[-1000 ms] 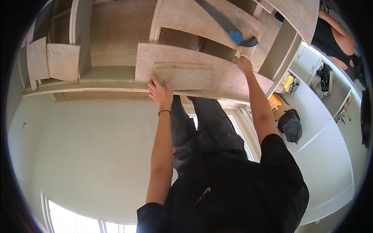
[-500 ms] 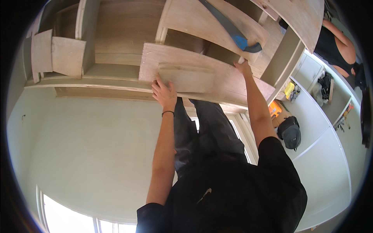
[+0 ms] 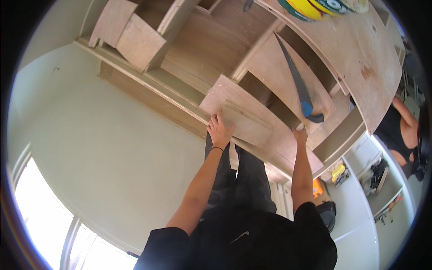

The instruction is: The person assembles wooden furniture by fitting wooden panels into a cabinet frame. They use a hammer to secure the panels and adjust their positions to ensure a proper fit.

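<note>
My left hand (image 3: 219, 131), a dark band at its wrist, rests with fingers spread at the left end of a small pale wooden board (image 3: 246, 124). That board lies on a longer wooden panel (image 3: 288, 145) set across the front of a wooden frame. My right hand (image 3: 300, 135) is closed at the panel's far edge, around a small pale thing whose kind I cannot make out. Just beyond it, a handsaw (image 3: 301, 94) with a blue and black handle lies on another sheet of wood (image 3: 265, 63).
Two wooden offcuts (image 3: 140, 42) lean at the far left of the open compartments (image 3: 211, 40). A yellow and green bucket (image 3: 315, 8) stands on a plywood top (image 3: 360, 58). At right are a white shelf unit (image 3: 360, 198), a backpack (image 3: 327, 213) and another person (image 3: 398, 123).
The view has turned and shifted, so the frame now slants and the bucket shows at the top. My hands keep their places on the boards.
</note>
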The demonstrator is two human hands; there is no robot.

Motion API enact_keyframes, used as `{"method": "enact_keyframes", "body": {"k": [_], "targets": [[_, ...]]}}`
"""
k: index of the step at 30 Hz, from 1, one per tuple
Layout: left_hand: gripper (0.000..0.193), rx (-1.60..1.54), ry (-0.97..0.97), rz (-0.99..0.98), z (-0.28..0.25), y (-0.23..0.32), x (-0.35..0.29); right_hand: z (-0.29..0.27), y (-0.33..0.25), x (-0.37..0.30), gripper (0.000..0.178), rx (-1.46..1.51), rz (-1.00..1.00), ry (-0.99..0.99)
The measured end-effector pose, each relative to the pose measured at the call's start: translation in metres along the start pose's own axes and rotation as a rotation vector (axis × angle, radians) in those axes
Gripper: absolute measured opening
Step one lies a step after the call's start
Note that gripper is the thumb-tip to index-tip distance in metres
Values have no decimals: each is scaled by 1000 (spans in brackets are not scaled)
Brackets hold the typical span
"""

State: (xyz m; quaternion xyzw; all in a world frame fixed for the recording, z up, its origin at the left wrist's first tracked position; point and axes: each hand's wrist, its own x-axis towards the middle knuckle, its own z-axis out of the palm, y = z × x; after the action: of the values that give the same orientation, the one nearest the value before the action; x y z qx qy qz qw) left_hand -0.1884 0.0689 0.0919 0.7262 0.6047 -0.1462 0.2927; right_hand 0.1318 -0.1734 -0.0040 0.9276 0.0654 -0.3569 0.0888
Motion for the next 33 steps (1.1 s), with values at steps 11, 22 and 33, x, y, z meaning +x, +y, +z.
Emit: {"method": "enact_keyframes", "body": {"k": [11,22,33], "targets": [[98,-80,68,-90,10,14,-2,-94,-64,-38,78,-301,-466,450],[101,-199,-170,-178,37,9,6,-93,-74,-17,86,-361,-349,183],[52,-670,-177,123,-65,12,-90,-93,-49,-152,67,-331,-355,61]]}}
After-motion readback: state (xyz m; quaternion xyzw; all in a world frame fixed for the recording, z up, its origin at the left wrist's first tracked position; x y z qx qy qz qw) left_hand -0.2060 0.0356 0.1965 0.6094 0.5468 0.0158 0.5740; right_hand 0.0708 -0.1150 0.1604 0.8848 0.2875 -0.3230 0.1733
